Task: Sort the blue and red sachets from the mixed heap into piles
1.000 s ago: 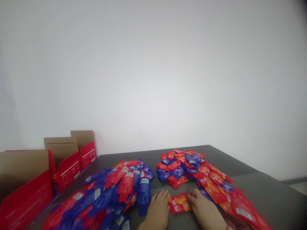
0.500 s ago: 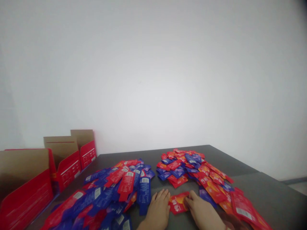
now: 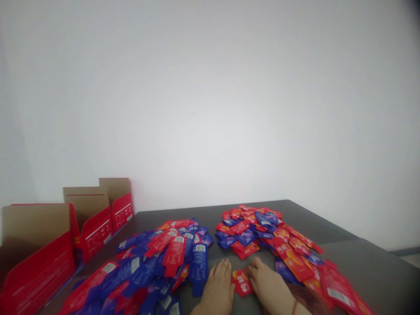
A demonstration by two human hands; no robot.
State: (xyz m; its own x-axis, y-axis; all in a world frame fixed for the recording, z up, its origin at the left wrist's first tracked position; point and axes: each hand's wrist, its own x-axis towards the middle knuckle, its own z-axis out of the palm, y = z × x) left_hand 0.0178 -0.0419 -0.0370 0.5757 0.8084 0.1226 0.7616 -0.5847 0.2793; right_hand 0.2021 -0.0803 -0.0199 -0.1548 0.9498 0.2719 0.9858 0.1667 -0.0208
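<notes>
Between my two hands a small red sachet [image 3: 242,283] with white lettering and an orange patch lies on the dark table. My right hand [image 3: 267,282] covers its right end, with the fingers curled down and closed on it. Palm down, my left hand [image 3: 218,284] rests just left of the sachet, its fingers stretched out together and holding nothing; its thumb is near the sachet's left edge. A blue sachet [image 3: 198,264] with a barcode lies beside my left fingers. A heap of red and blue sachets [image 3: 138,271] spreads to the left.
Another heap of red and blue sachets [image 3: 252,227] curves from the back down the right side, passing close to my right wrist. Several open red cardboard boxes [image 3: 95,234] stand in a row along the table's left edge. A white wall [image 3: 210,109] rises behind the table [image 3: 341,232].
My right hand has slid slightly left and covers more of the red sachet. My left hand stays almost in place. The whole view has shifted a little.
</notes>
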